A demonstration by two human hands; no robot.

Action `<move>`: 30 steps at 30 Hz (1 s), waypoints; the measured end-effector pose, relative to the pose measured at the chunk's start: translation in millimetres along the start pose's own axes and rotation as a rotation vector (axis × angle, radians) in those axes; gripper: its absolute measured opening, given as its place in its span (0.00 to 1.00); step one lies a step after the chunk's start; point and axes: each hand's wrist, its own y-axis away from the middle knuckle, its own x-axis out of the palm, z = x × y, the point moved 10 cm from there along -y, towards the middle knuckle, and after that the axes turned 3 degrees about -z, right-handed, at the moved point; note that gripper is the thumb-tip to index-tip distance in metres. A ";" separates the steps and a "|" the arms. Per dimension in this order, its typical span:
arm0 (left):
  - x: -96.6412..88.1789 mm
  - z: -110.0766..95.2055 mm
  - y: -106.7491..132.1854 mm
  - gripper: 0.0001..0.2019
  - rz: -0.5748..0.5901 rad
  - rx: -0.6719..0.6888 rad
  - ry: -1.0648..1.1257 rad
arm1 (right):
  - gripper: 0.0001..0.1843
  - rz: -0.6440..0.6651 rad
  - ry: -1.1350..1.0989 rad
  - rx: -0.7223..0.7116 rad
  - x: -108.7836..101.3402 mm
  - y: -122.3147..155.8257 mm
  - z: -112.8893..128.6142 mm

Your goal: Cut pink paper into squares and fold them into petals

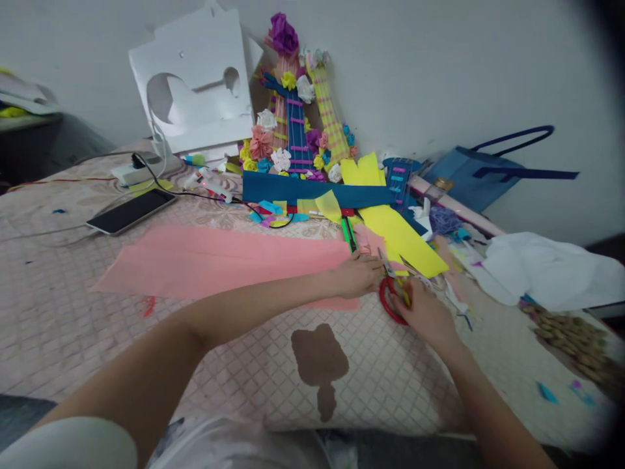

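Observation:
A long pink paper sheet [219, 260] lies flat on the quilted bed cover. My left hand [356, 275] rests on its right end, fingers curled down and pinching the paper's edge. My right hand [424, 312] grips red-handled scissors [390, 296], whose blades point up toward the paper edge beside my left fingers. A green pen or marker [348, 234] lies just beyond my left hand.
Yellow paper [400, 234] and a blue paper strip [317, 190] lie behind the hands. Paper-flower crafts [297, 124] lean on the wall by a white cardboard piece [195, 85]. A phone [131, 210] and power strip [137, 172] sit left; a blue bag [469, 176] and white cloth [547, 270] right.

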 end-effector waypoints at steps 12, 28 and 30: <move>38.7 5.3 -20.3 0.17 -0.080 -0.080 -0.171 | 0.13 -0.041 -0.029 0.046 -3.1 3.4 -0.9; 34.7 3.0 -18.1 0.19 -0.108 -0.075 -0.203 | 0.12 -0.124 -0.238 -0.046 -17.4 6.2 -10.3; 34.8 3.5 -17.9 0.19 -0.111 -0.079 -0.205 | 0.09 -0.178 -0.246 -0.034 -20.4 -1.9 -29.4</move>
